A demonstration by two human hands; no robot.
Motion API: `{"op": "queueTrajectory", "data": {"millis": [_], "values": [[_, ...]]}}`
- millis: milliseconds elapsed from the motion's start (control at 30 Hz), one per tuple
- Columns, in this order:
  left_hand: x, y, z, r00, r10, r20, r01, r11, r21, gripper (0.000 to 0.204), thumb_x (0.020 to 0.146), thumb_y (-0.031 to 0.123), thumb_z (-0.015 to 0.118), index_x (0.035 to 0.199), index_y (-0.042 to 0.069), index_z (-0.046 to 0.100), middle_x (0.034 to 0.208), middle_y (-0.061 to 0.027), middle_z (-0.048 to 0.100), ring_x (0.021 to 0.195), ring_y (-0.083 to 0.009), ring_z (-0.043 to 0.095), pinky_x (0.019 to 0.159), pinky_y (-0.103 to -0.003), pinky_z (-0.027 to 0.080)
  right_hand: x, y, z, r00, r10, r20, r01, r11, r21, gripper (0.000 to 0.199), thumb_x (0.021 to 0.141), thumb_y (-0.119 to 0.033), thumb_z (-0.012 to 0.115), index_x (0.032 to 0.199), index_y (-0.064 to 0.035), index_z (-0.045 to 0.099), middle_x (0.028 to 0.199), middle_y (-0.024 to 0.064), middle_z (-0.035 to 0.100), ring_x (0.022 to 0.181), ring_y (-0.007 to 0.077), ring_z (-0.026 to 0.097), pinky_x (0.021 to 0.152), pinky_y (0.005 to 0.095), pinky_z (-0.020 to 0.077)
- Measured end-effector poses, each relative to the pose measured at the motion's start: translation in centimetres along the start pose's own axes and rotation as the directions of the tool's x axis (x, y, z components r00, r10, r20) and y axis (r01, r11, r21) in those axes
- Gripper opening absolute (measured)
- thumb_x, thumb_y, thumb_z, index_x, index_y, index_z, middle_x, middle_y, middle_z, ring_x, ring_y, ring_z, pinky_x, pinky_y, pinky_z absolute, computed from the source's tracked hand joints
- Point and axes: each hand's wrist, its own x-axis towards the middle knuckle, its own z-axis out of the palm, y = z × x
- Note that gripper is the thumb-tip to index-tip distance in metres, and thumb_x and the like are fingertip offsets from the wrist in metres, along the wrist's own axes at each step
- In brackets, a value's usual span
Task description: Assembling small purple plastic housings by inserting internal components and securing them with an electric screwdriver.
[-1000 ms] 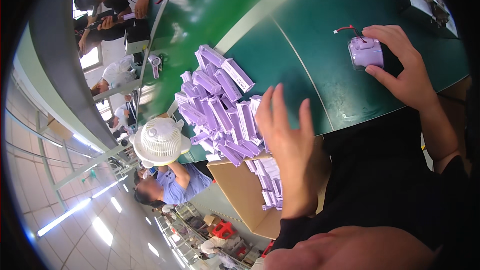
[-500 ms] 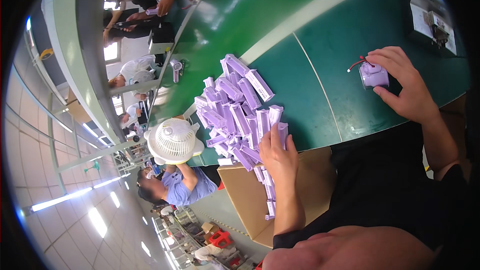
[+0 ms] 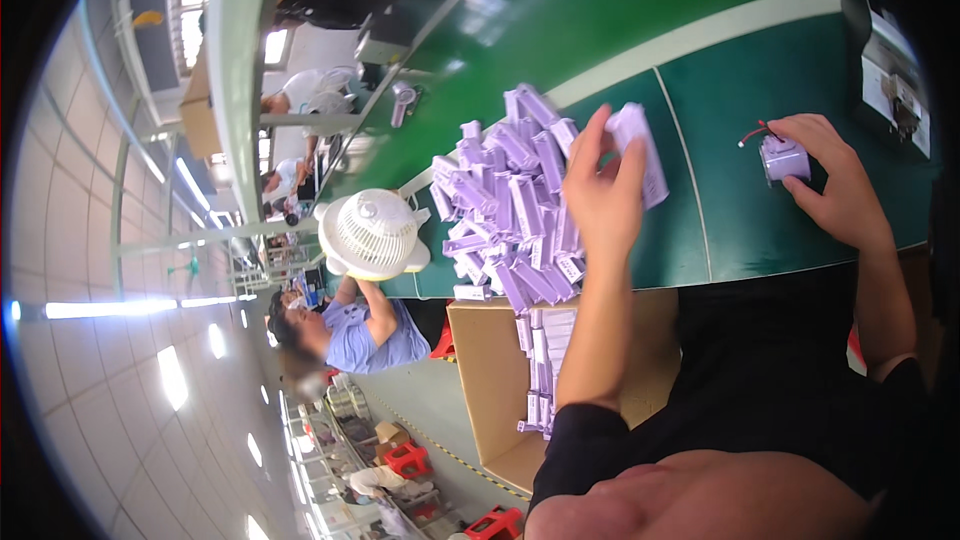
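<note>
My left hand (image 3: 605, 185) is raised at the right side of a heap of lilac oblong pieces (image 3: 525, 205). Between its thumb and fingers is one lilac oblong piece (image 3: 645, 165), slightly blurred and tilted above the green table. Farther right, my right hand (image 3: 835, 180) grips a short purple battery pack (image 3: 785, 158) from its right side, thumb below and forefinger above. A thin red lead (image 3: 755, 132) with a small white connector sticks out from the pack's upper left.
Below the table edge stands an open cardboard box (image 3: 490, 390) holding more lilac pieces. A white fan (image 3: 370, 233) is left of the heap, near a seated person in a lilac shirt (image 3: 375, 335). A metal fixture (image 3: 895, 90) sits at the far right.
My left hand has gone from the heap's near edge up to its right side and lifted a lilac oblong piece. My right hand keeps the battery pack. The whole view has shifted.
</note>
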Motion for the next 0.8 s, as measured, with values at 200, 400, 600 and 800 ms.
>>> {"op": "queueTrajectory", "data": {"millis": [200, 400, 600, 800], "values": [[6.1, -3.1, 7.2, 0.944, -0.234, 0.233, 0.330, 0.677, -0.657, 0.045, 0.099, 0.007, 0.068, 0.141, 0.001, 0.053, 0.103, -0.0064, 0.069, 0.091, -0.0140, 0.067, 0.075, -0.029, 0.055, 0.4, -0.7, 0.3, 0.999, -0.038, 0.023, 0.038, 0.999, -0.019, 0.057, 0.076, 0.006, 0.072, 0.132, -0.0010, 0.064, 0.128, 0.0176, 0.066, 0.124, 0.0343, 0.061, 0.107, 0.0398, 0.0479], [5.9, -3.1, 10.6, 0.911, -0.233, 0.340, 0.408, 0.630, -0.661, 0.053, 0.100, 0.008, 0.068, 0.149, 0.004, 0.049, 0.103, -0.0029, 0.068, 0.094, -0.0142, 0.068, 0.077, -0.032, 0.058, 0.3, -0.5, 1.1, 0.996, 0.058, -0.065, -0.058, 0.998, -0.003, 0.039, 0.086, 0.000, 0.073, 0.124, 0.0023, 0.067, 0.120, 0.0169, 0.069, 0.116, 0.0323, 0.064, 0.102, 0.0382, 0.0497], [5.4, -5.1, 10.6, 0.899, -0.233, 0.370, 0.430, 0.623, -0.653, 0.051, 0.101, 0.012, 0.069, 0.149, 0.006, 0.055, 0.109, -0.0025, 0.068, 0.097, -0.0105, 0.065, 0.079, -0.030, 0.055, 0.8, -0.3, 2.6, 0.988, 0.025, -0.151, -0.027, 1.000, -0.009, 0.015, 0.091, -0.001, 0.071, 0.105, 0.0033, 0.074, 0.103, 0.0150, 0.073, 0.103, 0.0302, 0.068, 0.091, 0.0370, 0.0529], [5.8, -6.2, 10.4, 0.907, -0.246, 0.342, 0.420, 0.583, -0.695, 0.050, 0.104, 0.023, 0.067, 0.149, 0.007, 0.054, 0.112, -0.0058, 0.067, 0.102, -0.0182, 0.068, 0.084, -0.036, 0.056, 2.5, 0.0, 2.3, 0.976, 0.018, -0.219, -0.025, 0.999, -0.030, 0.014, 0.090, -0.001, 0.072, 0.103, 0.0027, 0.075, 0.102, 0.0140, 0.074, 0.100, 0.0283, 0.068, 0.088, 0.0355, 0.0533]]}}
